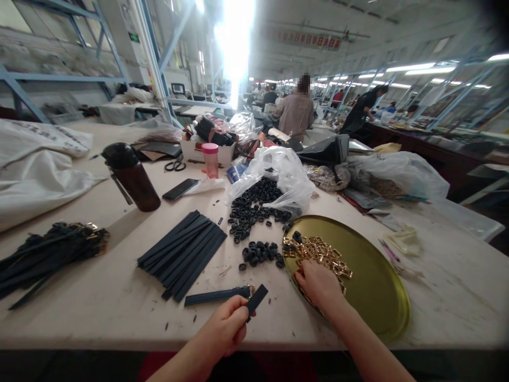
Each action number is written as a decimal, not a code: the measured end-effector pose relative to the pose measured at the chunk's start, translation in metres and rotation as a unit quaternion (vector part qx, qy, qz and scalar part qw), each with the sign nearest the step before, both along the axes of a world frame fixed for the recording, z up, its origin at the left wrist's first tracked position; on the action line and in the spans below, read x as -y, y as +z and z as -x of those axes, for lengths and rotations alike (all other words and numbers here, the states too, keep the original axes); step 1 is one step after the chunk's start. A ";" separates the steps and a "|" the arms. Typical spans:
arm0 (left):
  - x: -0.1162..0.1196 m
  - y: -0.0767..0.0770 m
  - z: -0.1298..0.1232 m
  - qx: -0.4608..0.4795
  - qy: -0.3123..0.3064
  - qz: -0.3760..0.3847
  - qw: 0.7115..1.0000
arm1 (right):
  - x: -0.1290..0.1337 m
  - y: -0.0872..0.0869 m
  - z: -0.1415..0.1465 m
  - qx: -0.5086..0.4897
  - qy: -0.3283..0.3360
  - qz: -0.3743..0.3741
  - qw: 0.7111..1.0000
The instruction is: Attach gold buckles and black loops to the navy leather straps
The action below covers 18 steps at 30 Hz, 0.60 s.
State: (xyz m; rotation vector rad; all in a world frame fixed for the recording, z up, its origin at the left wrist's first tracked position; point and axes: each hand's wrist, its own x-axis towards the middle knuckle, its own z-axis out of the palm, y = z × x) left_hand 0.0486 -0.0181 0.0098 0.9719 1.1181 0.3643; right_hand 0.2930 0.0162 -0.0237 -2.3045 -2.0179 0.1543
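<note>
Your right hand (318, 284) covers part of the gold buckles (320, 254) heaped on the brass tray (382, 297), its curled fingers (305, 274) on them; you can't tell whether they grip. Your left hand (225, 326), held above the worktop (119, 318), pinches a short black strap (256, 300) between pressed-together fingers (238, 318).

Amber flask (134, 183), scissors (175, 166), smartphone (180, 189) — pink tumbler (210, 162)

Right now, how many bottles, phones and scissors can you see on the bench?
Bottles: 2 (dark brown flask, pink-capped plastic bottle)
Smartphone: 1
Pair of scissors: 1
Total: 4
</note>
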 end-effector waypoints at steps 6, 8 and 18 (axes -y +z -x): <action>0.006 -0.002 0.000 -0.009 -0.024 -0.001 1.000 | -0.006 0.000 -0.004 -0.088 0.032 0.015 0.996; 0.006 -0.003 -0.001 -0.012 -0.038 -0.010 0.999 | -0.005 0.004 -0.003 -0.124 0.028 0.012 0.992; -0.005 -0.010 -0.014 -0.111 -0.023 -0.168 0.979 | 0.033 0.015 0.072 -0.661 -0.033 0.059 0.747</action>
